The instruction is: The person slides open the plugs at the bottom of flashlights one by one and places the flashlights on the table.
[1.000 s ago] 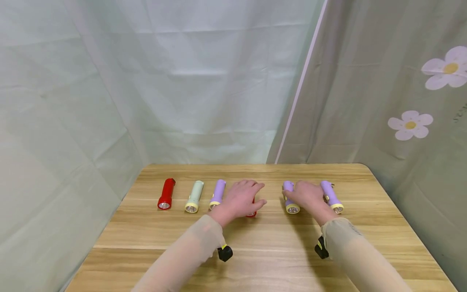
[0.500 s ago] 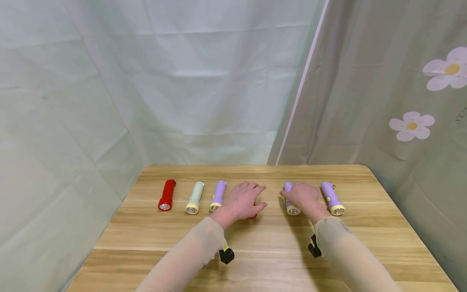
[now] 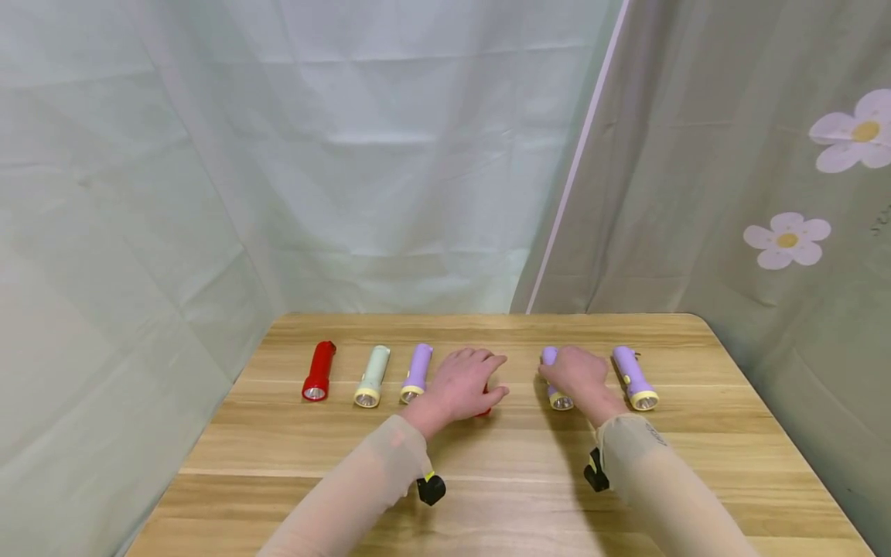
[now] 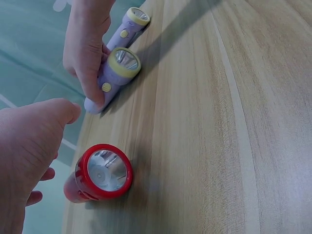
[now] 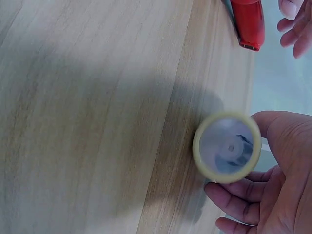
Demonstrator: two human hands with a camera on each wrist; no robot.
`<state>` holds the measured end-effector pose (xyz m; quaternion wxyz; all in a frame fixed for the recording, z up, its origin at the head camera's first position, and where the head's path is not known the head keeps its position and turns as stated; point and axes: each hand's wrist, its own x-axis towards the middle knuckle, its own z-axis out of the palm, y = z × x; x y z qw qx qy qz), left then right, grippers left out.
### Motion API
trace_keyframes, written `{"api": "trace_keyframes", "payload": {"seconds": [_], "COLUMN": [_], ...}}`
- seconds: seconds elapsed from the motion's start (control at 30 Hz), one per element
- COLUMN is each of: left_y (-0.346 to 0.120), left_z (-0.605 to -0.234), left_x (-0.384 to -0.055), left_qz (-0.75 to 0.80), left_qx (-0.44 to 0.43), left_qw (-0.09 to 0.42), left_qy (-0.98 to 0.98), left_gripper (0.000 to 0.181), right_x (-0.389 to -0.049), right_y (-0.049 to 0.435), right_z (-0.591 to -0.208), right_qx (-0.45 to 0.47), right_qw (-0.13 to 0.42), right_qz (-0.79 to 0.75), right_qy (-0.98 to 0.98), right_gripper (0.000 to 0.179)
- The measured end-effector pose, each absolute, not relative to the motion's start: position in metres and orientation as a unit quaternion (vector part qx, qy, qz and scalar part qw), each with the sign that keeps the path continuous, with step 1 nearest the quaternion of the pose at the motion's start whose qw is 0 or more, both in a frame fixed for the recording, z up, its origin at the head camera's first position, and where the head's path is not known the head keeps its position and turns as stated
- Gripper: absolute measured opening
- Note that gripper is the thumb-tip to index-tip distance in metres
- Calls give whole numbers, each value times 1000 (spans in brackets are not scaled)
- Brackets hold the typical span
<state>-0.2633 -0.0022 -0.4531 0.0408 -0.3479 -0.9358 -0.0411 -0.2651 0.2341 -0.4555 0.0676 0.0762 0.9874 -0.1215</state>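
Note:
My left hand (image 3: 459,383) hovers with spread fingers over a red flashlight (image 4: 107,170), which lies on the table with its lens toward me. In the left wrist view, its thumb and fingers are apart from that flashlight. Further right, my right hand (image 3: 576,377) grips a purple flashlight (image 3: 560,401) with a yellow rim from above. The thumb lies along its side near the yellow button, and the fingers curl round the far side. Seen from the right wrist, the flashlight's lens (image 5: 226,148) faces the camera and hides most of its barrel.
Left of my hands lie another red flashlight (image 3: 319,371), a pale green one (image 3: 372,377) and a purple one (image 3: 418,371). One more purple flashlight (image 3: 634,379) lies just right of my right hand. Behind the wooden table (image 3: 501,495) hang pale curtains (image 3: 418,193).
My right hand has shifted left, away from the rightmost flashlight, and now covers more of the purple flashlight it holds. My left hand has barely moved.

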Motion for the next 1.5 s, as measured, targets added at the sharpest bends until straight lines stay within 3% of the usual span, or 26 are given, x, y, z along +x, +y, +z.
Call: {"api": "trace_keyframes", "payload": {"seconds": [0.3,0.47,0.8,1.03,1.5], "left_y": [-9,-18,-33,-41,-48], "left_z": [-449,-445,-435,-433,-431], "left_x": [-259,-252,-237,-225,-203], "left_qz": [-72,-101,-161,-192,-270], "left_qx": [-347,-345,-348,-343,-339], "left_qw": [39,44,88,92,127], "left_qy": [-934,-932,-919,-915,-892], "left_gripper": [63,62,59,61,58], "right_x": [-259,-249,-230,-216,-191], "right_y": [240,246,256,257,242], "right_z": [-451,-441,-427,-417,-407], "right_qx": [67,33,-37,-75,-168], "right_qw": [33,-26,-148,-199,-290], "right_qz": [-150,-173,-174,-187,-190], "right_qy": [986,984,973,959,923], "right_gripper": [43,37,50,38,31]}}
